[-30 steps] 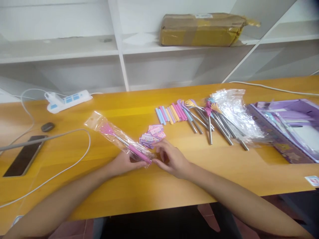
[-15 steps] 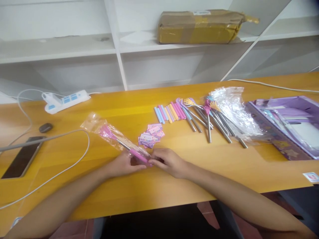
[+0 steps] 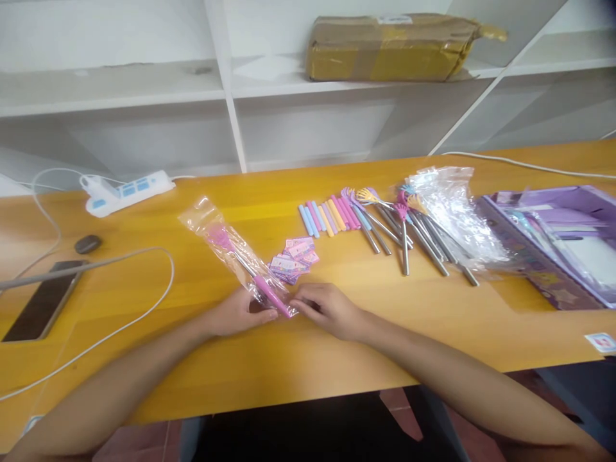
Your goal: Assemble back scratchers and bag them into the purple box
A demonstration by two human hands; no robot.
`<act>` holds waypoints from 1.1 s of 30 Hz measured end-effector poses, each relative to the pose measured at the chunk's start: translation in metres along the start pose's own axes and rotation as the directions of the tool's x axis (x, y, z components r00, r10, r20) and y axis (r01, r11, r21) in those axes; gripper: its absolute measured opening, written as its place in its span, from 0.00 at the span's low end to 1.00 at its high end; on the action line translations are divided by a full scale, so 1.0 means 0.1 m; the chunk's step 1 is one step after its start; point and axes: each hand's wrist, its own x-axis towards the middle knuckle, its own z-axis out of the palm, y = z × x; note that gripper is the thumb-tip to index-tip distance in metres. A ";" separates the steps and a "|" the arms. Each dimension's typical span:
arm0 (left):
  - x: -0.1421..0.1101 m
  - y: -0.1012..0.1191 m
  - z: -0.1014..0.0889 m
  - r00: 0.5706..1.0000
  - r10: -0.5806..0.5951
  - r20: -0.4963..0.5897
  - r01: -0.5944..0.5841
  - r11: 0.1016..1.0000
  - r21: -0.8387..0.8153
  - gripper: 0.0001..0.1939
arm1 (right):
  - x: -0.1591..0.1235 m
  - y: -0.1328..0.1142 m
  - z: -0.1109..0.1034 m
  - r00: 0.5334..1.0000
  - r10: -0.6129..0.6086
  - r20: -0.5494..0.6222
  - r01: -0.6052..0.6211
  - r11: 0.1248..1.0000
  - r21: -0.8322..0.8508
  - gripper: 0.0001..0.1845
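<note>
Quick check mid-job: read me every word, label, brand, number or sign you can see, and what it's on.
No text can be read.
Small pink-and-purple cards: printed, too small and blurred.
Purple box: marks on its outer side, illegible.
White label on the brown carton: illegible.
Sticker at the table's right front: blurred.
Clear bag: no print discernible.

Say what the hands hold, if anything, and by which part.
A pink back scratcher in a clear bag: left hand gripping its handle, right hand at the bag's handle end.
</note>
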 end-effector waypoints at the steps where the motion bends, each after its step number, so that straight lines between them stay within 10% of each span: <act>1: 0.00 0.00 0.00 1.000 0.005 0.005 -0.005 1.000 -0.015 0.16 | 0.00 0.00 0.00 1.000 -0.003 0.001 0.003 1.000 -0.001 0.18; 17: -0.06 0.05 0.05 0.988 0.105 0.114 -0.093 0.990 -0.107 0.17 | 0.00 -0.05 -0.14 0.997 0.036 0.069 -0.048 0.983 0.178 0.21; 25: -0.18 0.15 0.33 0.833 -0.124 0.539 0.167 0.986 -0.030 0.18 | 0.02 -0.06 -0.06 0.968 0.161 0.190 -0.249 0.641 0.726 0.23; 33: -0.17 0.22 0.35 0.842 -0.142 0.520 0.108 0.990 0.095 0.06 | 0.04 -0.13 -0.08 0.931 0.202 0.304 -0.365 0.544 0.756 0.28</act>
